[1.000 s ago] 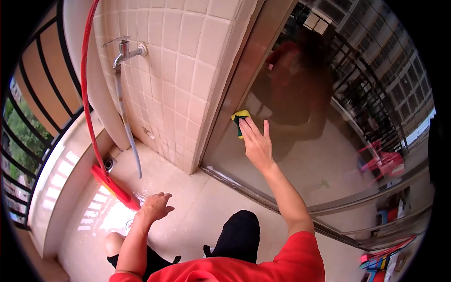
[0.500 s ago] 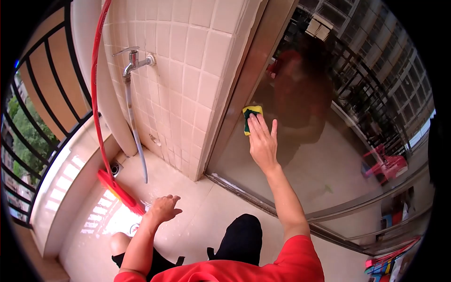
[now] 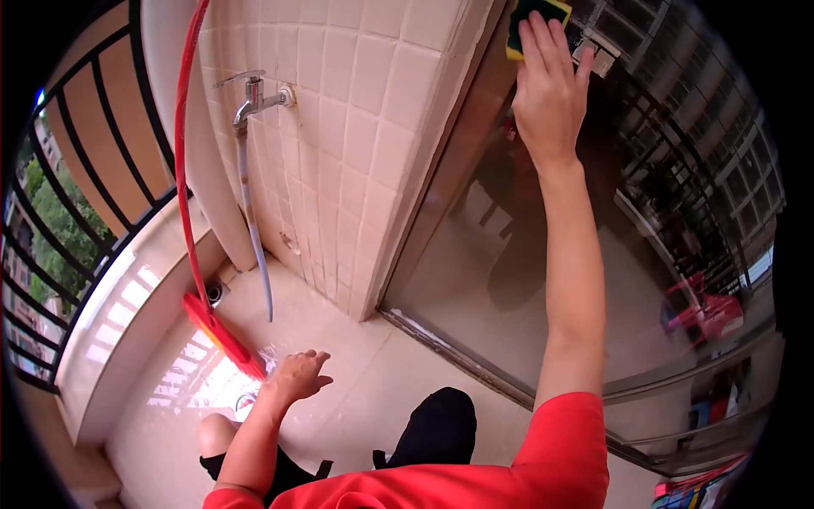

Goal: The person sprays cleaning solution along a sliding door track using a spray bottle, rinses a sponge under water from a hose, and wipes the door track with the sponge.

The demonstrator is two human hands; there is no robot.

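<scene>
High on the glass door (image 3: 458,288), my right hand (image 3: 551,106) presses a green and yellow sponge (image 3: 515,39) against the pane beside the metal frame. Its fingers lie over the sponge, and the arm is stretched far up. My left hand (image 3: 298,375) hangs in the air above the tiled floor, holding nothing, with its fingers loosely apart. Nearest to it is the red broom head (image 3: 225,341) on the wet floor.
A tap (image 3: 254,97) with a grey hose (image 3: 252,212) juts from the tiled wall (image 3: 365,144). The broom's red handle (image 3: 181,144) leans at the left, near a black railing (image 3: 102,110). Colourful items (image 3: 691,488) lie at the lower right.
My right hand has slid the sponge up the glass, from mid-height to near the top of the view. My left hand has stayed almost in place.
</scene>
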